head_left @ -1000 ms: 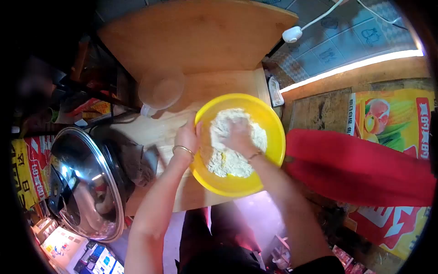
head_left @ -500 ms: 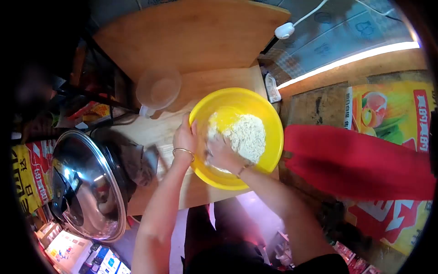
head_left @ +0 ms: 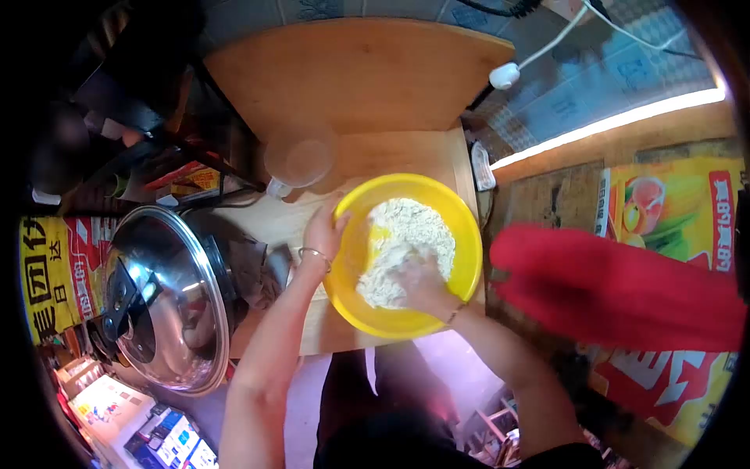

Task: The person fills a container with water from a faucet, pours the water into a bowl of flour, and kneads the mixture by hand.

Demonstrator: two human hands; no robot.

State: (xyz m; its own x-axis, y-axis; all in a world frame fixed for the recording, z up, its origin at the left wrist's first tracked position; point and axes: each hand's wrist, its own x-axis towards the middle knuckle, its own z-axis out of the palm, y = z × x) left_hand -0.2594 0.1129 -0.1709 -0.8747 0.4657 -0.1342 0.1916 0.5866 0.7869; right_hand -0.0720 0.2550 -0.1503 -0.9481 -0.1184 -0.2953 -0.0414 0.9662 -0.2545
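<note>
A round yellow basin (head_left: 466, 227) stands on the light wooden board, with crumbly white flour (head_left: 414, 219) heaped inside it. On the basin's left rim, my left hand (head_left: 323, 233) is closed, its fingers over the edge and a bracelet at the wrist. Inside, my right hand (head_left: 426, 285) presses into the flour near the middle; its fingers are blurred and partly buried. Behind the basin to the left is a clear plastic measuring cup (head_left: 301, 160) with a handle.
At left sits a pot with a shiny glass lid (head_left: 168, 305), a dark cloth (head_left: 254, 273) beside it. A red padded item (head_left: 609, 289) lies at right over yellow printed bags (head_left: 672, 195). An upright wooden panel (head_left: 359, 74) backs the board.
My right hand has moved from the basin's left side to the middle right, and the flour has spread leftward. My left hand stays on the rim. The view has shifted slightly.
</note>
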